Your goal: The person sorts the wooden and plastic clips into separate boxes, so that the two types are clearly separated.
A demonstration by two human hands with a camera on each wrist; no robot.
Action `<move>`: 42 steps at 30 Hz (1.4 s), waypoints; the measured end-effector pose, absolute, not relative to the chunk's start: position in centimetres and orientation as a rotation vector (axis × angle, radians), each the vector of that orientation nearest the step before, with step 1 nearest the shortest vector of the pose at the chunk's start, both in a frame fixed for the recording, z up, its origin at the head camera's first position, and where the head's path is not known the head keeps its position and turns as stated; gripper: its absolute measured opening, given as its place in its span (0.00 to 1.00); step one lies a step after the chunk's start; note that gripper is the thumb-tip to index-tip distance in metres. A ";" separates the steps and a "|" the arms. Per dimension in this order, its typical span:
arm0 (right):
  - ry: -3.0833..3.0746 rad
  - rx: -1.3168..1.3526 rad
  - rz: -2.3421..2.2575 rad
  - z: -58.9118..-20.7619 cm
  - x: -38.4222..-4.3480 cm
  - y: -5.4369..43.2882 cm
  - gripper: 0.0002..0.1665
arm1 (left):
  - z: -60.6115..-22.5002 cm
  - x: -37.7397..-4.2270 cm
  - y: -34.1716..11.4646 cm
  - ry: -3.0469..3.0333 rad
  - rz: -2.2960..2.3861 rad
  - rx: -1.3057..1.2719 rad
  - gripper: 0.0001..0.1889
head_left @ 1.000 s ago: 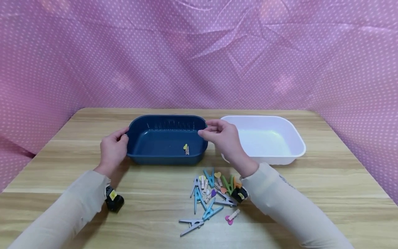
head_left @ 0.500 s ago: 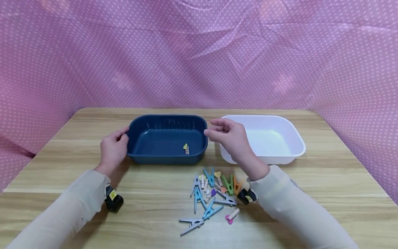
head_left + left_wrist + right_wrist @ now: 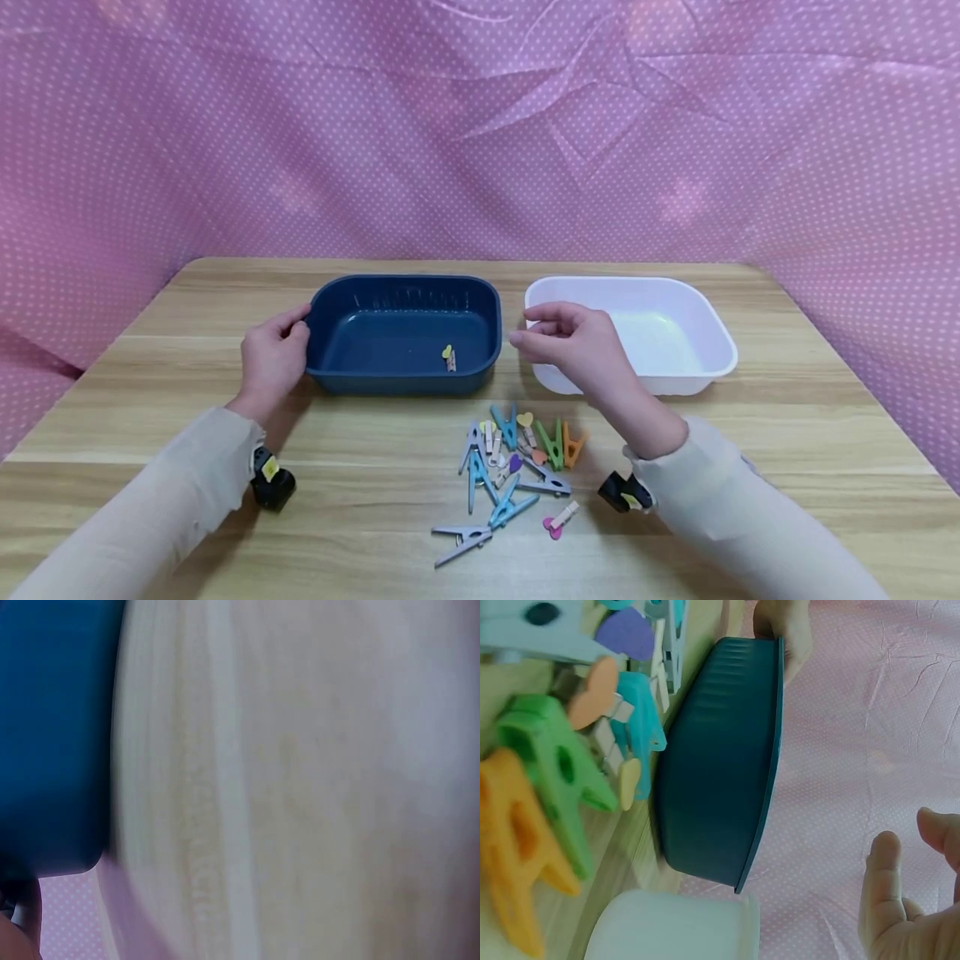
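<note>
My left hand (image 3: 272,360) grips the left end of a dark blue plastic basin (image 3: 405,385), its thumb at the rim; the fingers beyond the wall are hidden. Inside the basin, near its front right corner, lies a small wooden clothespin with a yellow heart (image 3: 449,358). Over the left end of a white basin (image 3: 697,385) hovers my right hand (image 3: 588,350). The right wrist view shows its thumb and fingers (image 3: 885,877) apart, holding nothing. Below it, on the table, lies a loose pile of clothespins, among them a green clothespin (image 3: 553,443) and an orange clothespin (image 3: 573,445).
Nearer the front edge lie a grey clothespin (image 3: 462,540) and a small clothespin with a pink heart (image 3: 559,520). A narrow strip of wooden table (image 3: 512,367) separates the two basins. Pink dotted cloth (image 3: 480,150) hangs behind and at both sides.
My right hand has drawn away from the blue basin's right rim, moving right and slightly nearer, over the white basin's left end. The left hand and both basins look the same.
</note>
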State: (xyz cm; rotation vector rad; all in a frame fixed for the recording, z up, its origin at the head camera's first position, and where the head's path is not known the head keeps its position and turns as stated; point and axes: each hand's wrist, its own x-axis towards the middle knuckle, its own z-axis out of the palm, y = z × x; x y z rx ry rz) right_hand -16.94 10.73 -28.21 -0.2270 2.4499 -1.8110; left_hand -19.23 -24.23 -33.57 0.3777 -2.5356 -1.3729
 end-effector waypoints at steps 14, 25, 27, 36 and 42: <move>2.569 -0.193 -1.672 -28.4 -14.3 13.4 0.27 | -33.5 -19.3 -24.3 -2.539 -1.339 0.376 0.22; 2.607 -0.220 -1.577 -29.0 -12.6 14.8 0.26 | -33.6 -19.4 -24.4 -2.533 -1.350 0.359 0.22; 2.613 -0.248 -1.555 -29.1 -12.3 14.9 0.26 | -33.6 -19.4 -24.4 -2.531 -1.351 0.357 0.22; 2.664 -0.430 -1.473 -29.7 -10.8 15.0 0.21 | -33.6 -19.3 -24.5 -2.533 -1.360 0.359 0.22; 2.652 -0.505 -1.422 -30.4 -9.9 14.9 0.21 | -33.5 -19.4 -24.5 -2.545 -1.354 0.365 0.22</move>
